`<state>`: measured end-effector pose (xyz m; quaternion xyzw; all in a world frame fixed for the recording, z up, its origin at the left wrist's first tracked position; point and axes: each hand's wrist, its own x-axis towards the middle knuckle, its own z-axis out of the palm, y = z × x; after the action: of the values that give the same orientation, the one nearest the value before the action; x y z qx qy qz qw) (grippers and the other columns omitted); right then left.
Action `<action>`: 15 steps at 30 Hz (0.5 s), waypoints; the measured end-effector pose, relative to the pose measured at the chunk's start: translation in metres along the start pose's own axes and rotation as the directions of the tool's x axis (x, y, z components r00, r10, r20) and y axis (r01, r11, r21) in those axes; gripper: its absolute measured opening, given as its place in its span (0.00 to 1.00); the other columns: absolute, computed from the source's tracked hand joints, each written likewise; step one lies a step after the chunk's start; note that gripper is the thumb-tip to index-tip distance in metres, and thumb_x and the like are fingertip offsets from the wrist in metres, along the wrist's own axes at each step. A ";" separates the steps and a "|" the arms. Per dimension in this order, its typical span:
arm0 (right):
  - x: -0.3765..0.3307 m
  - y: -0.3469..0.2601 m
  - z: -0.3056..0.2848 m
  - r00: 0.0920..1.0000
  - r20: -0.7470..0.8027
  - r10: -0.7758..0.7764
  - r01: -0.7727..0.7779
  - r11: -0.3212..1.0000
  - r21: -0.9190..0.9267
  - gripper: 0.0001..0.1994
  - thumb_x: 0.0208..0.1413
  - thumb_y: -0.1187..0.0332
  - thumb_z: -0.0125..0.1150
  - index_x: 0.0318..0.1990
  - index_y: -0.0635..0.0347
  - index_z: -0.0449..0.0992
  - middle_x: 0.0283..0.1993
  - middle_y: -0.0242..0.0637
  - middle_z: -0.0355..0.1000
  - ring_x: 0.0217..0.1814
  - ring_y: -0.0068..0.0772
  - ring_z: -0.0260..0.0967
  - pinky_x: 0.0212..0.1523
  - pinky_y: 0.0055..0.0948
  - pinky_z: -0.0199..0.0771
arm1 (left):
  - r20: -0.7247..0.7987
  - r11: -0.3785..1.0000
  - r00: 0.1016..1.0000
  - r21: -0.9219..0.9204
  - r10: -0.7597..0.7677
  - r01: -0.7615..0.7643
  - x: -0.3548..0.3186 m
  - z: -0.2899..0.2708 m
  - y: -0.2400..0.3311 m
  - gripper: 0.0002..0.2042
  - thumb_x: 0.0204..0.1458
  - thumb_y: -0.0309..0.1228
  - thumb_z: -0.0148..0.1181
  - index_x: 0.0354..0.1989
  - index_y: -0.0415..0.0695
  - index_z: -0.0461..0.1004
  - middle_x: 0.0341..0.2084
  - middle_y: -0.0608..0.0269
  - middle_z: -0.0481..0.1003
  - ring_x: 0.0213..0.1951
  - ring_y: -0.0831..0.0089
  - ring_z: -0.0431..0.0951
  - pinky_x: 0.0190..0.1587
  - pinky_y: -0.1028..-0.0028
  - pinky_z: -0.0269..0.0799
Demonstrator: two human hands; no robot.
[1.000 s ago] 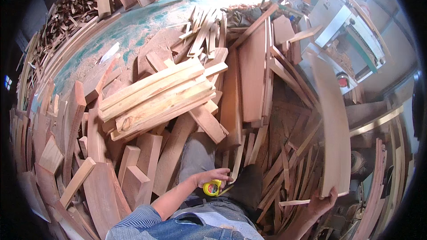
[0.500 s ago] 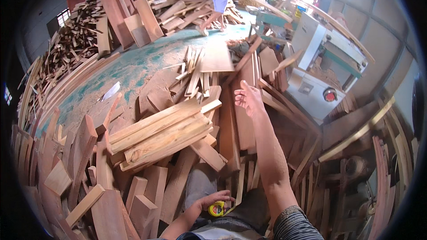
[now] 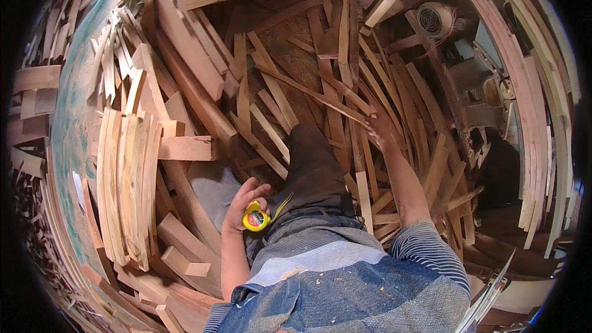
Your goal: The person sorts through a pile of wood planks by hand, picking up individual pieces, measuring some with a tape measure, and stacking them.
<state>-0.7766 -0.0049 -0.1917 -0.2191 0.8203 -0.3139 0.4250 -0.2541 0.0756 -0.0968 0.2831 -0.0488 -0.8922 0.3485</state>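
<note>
My left hand (image 3: 239, 205) is closed round a yellow tape measure (image 3: 254, 219) above my left thigh. A short end of its yellow blade (image 3: 283, 205) sticks out toward my lap. On the right, my right arm reaches forward and down into a heap of loose wood. My right hand (image 3: 383, 131) grips the near end of a long, thin wooden strip (image 3: 314, 94), which slants away to the far left. Another wooden piece (image 3: 348, 94) ends right beside the fingers. Part of the grip is hard to make out.
A stack of pale boards (image 3: 126, 188) lies at the left on other timber. Wide reddish planks (image 3: 191, 37) lean at the far left. Long curved strips (image 3: 505, 86) stand at the right, near a round vented motor (image 3: 435, 20). Green floor (image 3: 74, 123) shows at the far left.
My view has swung down and to the right. My right hand, formerly raised with nothing in it, is now down at the wood heap on a strip. The tape measure stays in my left hand.
</note>
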 end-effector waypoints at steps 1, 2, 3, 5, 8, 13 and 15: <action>0.010 0.021 -0.013 0.999 -0.023 0.048 -0.049 0.998 -0.032 0.07 0.57 0.66 0.66 0.32 0.58 0.79 0.25 0.33 0.68 0.25 0.28 0.64 0.25 0.29 0.67 | -0.005 1.000 1.000 -0.018 -0.012 0.012 0.001 -0.001 0.001 0.23 0.61 0.32 0.58 0.64 0.52 0.63 0.57 0.46 0.70 0.36 0.63 0.79 0.39 0.60 0.80; 0.020 0.038 -0.019 0.997 -0.031 0.069 -0.071 0.995 -0.066 0.07 0.57 0.66 0.66 0.30 0.57 0.77 0.24 0.32 0.67 0.23 0.28 0.63 0.23 0.28 0.66 | -0.009 0.999 1.000 -0.038 -0.023 0.023 0.001 -0.002 0.002 0.23 0.61 0.32 0.58 0.64 0.53 0.64 0.58 0.46 0.70 0.37 0.63 0.79 0.40 0.59 0.79; 0.033 0.054 -0.024 0.998 -0.030 0.060 -0.063 0.993 -0.102 0.08 0.57 0.66 0.67 0.29 0.57 0.76 0.23 0.32 0.66 0.21 0.27 0.61 0.22 0.28 0.64 | -0.003 0.997 0.999 -0.069 -0.039 0.039 0.003 -0.005 0.002 0.23 0.61 0.33 0.57 0.66 0.54 0.64 0.59 0.46 0.69 0.37 0.62 0.79 0.42 0.58 0.79; 0.056 0.064 -0.014 0.996 0.017 -0.082 0.084 0.979 -0.185 0.11 0.56 0.66 0.68 0.26 0.56 0.73 0.21 0.31 0.64 0.18 0.26 0.58 0.19 0.28 0.62 | -0.025 0.996 0.999 -0.080 -0.047 0.045 0.005 -0.005 0.004 0.24 0.61 0.33 0.56 0.67 0.54 0.64 0.60 0.46 0.69 0.37 0.62 0.78 0.42 0.57 0.78; 0.072 0.017 0.031 0.994 -0.006 0.113 -0.113 0.992 -0.056 0.15 0.58 0.66 0.67 0.49 0.63 0.76 0.25 0.33 0.69 0.22 0.25 0.63 0.22 0.30 0.65 | -0.049 0.995 0.998 -0.099 -0.029 0.024 0.002 -0.011 0.001 0.25 0.62 0.34 0.55 0.69 0.55 0.62 0.61 0.45 0.68 0.38 0.60 0.77 0.44 0.54 0.77; 0.210 -0.006 0.070 0.979 -0.066 -0.190 0.181 0.976 -0.121 0.28 0.56 0.60 0.68 0.61 0.62 0.69 0.44 0.44 0.75 0.40 0.34 0.73 0.40 0.37 0.74 | -0.111 0.982 0.987 -0.162 -0.116 0.097 0.017 -0.013 0.014 0.29 0.60 0.36 0.56 0.71 0.55 0.60 0.62 0.45 0.67 0.38 0.58 0.75 0.43 0.53 0.74; 0.238 -0.052 0.101 0.984 -0.062 -0.170 0.153 0.964 -0.216 0.33 0.56 0.60 0.68 0.67 0.62 0.66 0.51 0.48 0.76 0.48 0.40 0.74 0.48 0.39 0.73 | -0.118 0.973 0.988 -0.220 -0.105 0.077 0.010 -0.021 0.008 0.29 0.61 0.37 0.55 0.72 0.56 0.59 0.64 0.45 0.67 0.38 0.58 0.75 0.44 0.52 0.73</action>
<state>-0.8163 -0.2240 -0.3327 -0.3160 0.8447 -0.2675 0.3392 -0.2443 0.0656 -0.1164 0.3026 0.0833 -0.8872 0.3381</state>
